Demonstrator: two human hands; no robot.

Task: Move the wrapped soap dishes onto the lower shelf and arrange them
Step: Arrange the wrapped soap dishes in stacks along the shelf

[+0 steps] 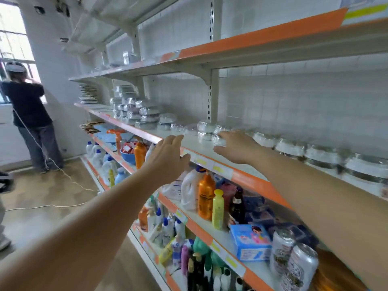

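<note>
**Right hand nearest the dishes**

I had my right hand (235, 147), fingers spread and empty, touching the wrapped soap dishes (212, 132) mid-shelf (210, 162); they lay just beyond it, their row running right. My left hand (168, 156), open, hovered nearer the edge.

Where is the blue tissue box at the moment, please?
In the head view, the blue tissue box sits at lower right on a lower shelf, between the yellow bottle and two drink cans.

Orange bottle (206, 195), two cans (294, 263)
</note>
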